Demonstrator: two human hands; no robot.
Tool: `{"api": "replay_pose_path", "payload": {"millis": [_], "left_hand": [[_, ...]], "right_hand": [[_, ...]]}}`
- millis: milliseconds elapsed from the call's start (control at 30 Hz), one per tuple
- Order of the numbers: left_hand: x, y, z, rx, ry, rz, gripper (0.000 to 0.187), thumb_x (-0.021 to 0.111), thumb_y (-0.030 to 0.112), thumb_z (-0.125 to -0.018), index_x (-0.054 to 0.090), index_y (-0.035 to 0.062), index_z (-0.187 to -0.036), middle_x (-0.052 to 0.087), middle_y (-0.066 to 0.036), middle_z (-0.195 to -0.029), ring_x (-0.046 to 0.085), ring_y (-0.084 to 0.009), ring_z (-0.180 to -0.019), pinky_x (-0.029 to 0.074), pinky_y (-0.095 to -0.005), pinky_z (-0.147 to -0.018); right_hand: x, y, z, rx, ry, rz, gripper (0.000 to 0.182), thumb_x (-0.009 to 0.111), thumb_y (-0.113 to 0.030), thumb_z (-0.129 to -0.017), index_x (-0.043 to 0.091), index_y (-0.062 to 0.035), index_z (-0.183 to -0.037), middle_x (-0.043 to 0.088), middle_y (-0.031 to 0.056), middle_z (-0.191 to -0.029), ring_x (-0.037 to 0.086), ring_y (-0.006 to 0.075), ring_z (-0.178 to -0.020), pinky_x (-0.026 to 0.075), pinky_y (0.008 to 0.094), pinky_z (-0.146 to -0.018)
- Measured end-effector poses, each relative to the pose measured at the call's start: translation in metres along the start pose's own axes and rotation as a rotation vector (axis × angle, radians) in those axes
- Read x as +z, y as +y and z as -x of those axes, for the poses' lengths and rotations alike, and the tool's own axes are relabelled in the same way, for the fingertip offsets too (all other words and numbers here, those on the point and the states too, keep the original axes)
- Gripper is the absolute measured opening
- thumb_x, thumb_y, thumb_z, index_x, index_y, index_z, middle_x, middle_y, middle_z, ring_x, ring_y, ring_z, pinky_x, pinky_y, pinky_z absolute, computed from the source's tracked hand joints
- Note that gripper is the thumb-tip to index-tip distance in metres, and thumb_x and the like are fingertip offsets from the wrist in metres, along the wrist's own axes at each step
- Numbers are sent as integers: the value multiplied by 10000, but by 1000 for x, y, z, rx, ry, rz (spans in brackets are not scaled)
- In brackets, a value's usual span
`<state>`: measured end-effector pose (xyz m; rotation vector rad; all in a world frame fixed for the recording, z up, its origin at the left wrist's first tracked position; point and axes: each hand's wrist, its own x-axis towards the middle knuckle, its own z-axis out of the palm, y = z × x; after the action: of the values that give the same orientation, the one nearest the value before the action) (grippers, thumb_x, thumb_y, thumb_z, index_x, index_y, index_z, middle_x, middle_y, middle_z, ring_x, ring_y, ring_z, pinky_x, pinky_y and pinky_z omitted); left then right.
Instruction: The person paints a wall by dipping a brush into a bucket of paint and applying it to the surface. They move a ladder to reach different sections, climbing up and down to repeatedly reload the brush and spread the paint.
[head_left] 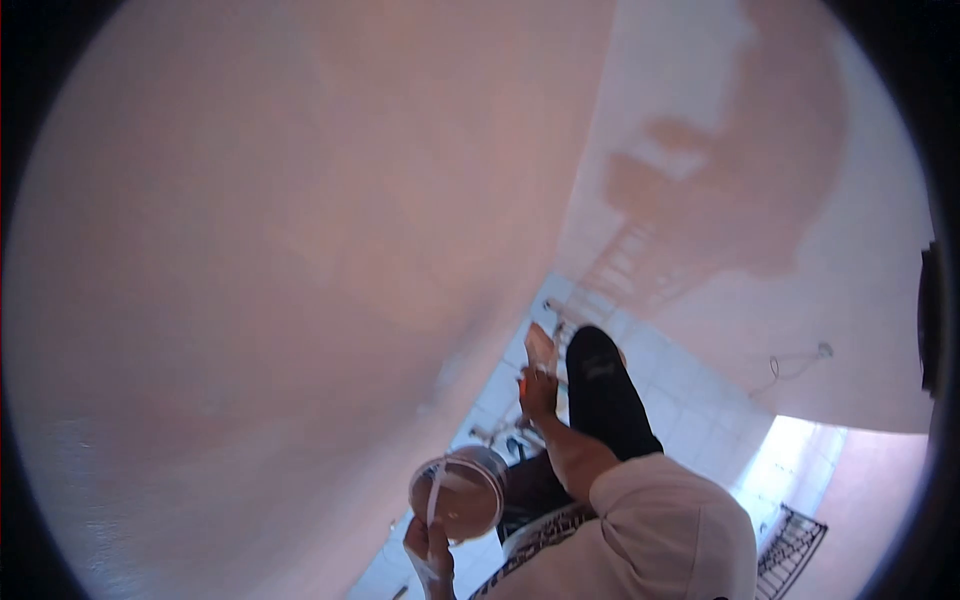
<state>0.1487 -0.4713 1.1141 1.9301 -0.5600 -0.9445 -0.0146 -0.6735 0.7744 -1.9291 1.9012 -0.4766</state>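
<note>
My left hand (pixel 430 545) is closed around the white handle strip of a clear plastic bucket (pixel 503 480), at the lower middle of the view. Pinkish-brown paint (pixel 465 505) lies inside the bucket, and the pale strip crosses over its mouth. My right hand (pixel 540 395) is wrapped around a paintbrush (pixel 540 345) with a pinkish, paint-covered head pointing away from me. A bit of orange shows beside the fingers. The brush is in front of my dark-trousered knee, apart from the wall as far as I can see.
A large pinkish wall (pixel 300 250) fills the left, meeting a paler wall (pixel 680 60) with my shadow on it. Far below is a tiled floor (pixel 680 400). Ladder parts (pixel 485 433) show beneath me. A wire (pixel 790 365) hangs on the right wall; a black metal rack (pixel 790 550) stands lower right.
</note>
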Motion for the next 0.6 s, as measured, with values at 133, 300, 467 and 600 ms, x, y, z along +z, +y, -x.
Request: {"api": "replay_pose_path", "payload": {"millis": [133, 300, 467, 600], "left_hand": [[-20, -26, -4, -85, 3, -17, 239, 569, 214, -882, 577, -6, -791, 474, 27, -580, 363, -35, -508, 245, -249, -450], [-40, -59, -25, -78, 21, -86, 254, 578, 227, -886, 530, 15, -755, 433, 30, -553, 346, -34, -476, 233, -248, -430], [-53, -68, -34, -40, -13, -168, 241, 569, 226, -864, 538, 8, -766, 469, 12, -573, 361, -44, -473, 246, -259, -420], [-55, -63, -40, -8, -38, -232, 238, 557, 209, -852, 573, -16, -779, 529, -14, -612, 417, -73, -517, 305, -272, -455]], "right_hand": [[13, 2, -1, 11, 31, -73, 300, 650, -276, -891, 621, -109, -1139, 652, 129, -1049, 604, 295, -1044, 391, 483, -921], [1, 3, -4, 37, -15, -52, 248, 621, -269, -926, 580, -143, -1136, 635, 126, -962, 615, 317, -961, 389, 484, -946], [-8, -5, -3, 51, -73, -61, 271, 594, -263, -935, 563, -155, -1182, 638, 137, -1038, 622, 298, -1007, 384, 492, -969], [-10, -6, -2, 44, -34, -51, 282, 607, -264, -924, 571, -141, -1175, 640, 137, -1037, 621, 300, -1007, 392, 499, -965]]}}
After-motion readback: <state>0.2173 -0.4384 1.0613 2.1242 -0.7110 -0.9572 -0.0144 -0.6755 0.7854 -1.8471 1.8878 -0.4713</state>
